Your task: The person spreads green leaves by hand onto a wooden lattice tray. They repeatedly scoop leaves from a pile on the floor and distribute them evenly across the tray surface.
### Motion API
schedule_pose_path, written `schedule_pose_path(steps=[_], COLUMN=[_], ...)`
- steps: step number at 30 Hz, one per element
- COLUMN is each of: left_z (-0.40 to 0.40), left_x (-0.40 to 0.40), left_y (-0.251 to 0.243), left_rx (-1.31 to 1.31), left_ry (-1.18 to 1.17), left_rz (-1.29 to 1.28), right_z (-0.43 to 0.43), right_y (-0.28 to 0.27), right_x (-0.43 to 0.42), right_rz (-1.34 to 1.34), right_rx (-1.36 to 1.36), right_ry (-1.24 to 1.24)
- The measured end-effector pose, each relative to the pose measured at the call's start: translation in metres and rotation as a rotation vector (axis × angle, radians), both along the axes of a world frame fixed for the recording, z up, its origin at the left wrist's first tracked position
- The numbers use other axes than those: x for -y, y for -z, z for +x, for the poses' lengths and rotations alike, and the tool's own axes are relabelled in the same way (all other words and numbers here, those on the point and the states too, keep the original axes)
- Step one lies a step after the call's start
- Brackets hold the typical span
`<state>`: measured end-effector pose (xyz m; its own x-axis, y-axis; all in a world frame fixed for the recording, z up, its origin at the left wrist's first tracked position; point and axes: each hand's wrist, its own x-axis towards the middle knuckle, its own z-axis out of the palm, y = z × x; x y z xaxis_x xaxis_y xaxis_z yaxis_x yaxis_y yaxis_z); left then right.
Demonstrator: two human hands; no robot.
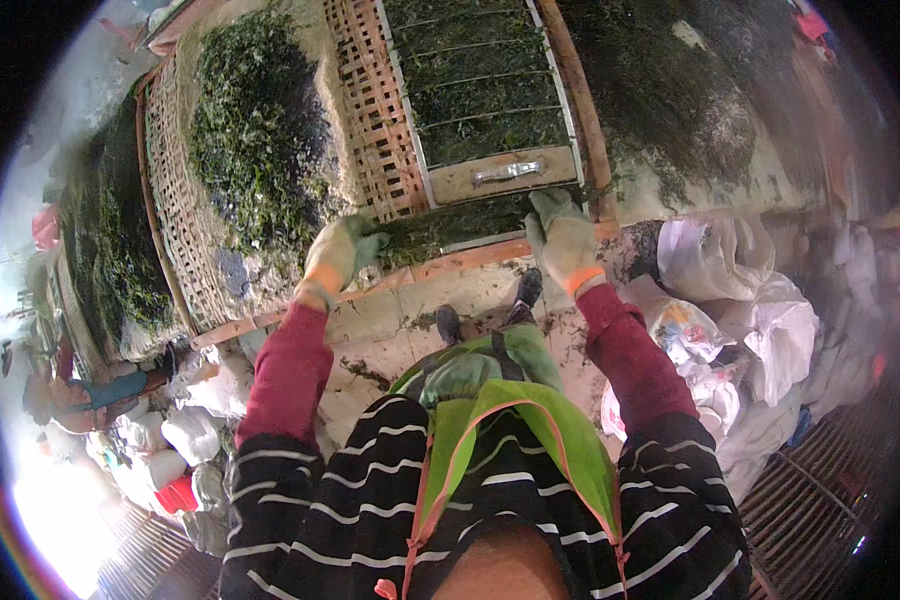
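Note:
Both my hands wear pale gloves with grey-green fingers and orange cuffs. A metal-framed rack (487, 127) lies before me, with dark green leafy material between its crossbars. At its near end is a tan panel (540, 166) with a shiny metal handle (507, 172). Below that panel runs a strip of leafy material (450, 229) with a metal edge along part of its front. My left hand (349, 247) is at the strip's left end; its fingers look blurred. My right hand (561, 234) has bent fingers at the rack's near right corner. Whether either hand grips anything is unclear.
Woven slatted bases (379, 112) flank a leafy heap (251, 135) on pale cloth. More leafy material (667, 97) spreads at right. A wooden rail (435, 264) crosses the front. White sacks (765, 315) stand at right, with bundles (150, 450) at left. A person (97, 397) is at far left.

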<state>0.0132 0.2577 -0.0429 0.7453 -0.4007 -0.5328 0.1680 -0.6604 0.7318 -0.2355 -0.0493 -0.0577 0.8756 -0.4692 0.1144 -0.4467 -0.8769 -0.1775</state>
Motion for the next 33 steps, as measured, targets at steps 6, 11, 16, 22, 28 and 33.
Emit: schedule_pose_path(steps=[6,11,16,22,28,33], left_z=[-0.056,-0.127,-0.180,-0.195,-0.205,-0.208], left_x=[-0.019,0.080,0.219,0.241,0.255,0.258], left_y=[-0.112,-0.061,-0.021,-0.017,0.003,-0.004], left_rx=[0.497,0.982,0.992,1.016,1.070,0.934], left_ry=[0.210,0.793,0.947,0.926,0.951,0.878], left_rz=[0.911,0.087,-0.081,0.008,0.182,0.142], right_z=[0.003,-0.008,-0.055,-0.093,-0.003,0.017], right_y=[-0.056,-0.036,-0.093,-0.064,-0.061,-0.037], right_x=[-0.001,0.026,0.122,0.308,0.470,0.505], right_rz=[0.312,0.406,0.522,0.068,-0.052,-0.014], right_rx=[-0.658,-0.379,-0.138,0.152,-0.159,-0.095], right_ry=[-0.066,-0.259,0.062,0.422,0.555,0.479])
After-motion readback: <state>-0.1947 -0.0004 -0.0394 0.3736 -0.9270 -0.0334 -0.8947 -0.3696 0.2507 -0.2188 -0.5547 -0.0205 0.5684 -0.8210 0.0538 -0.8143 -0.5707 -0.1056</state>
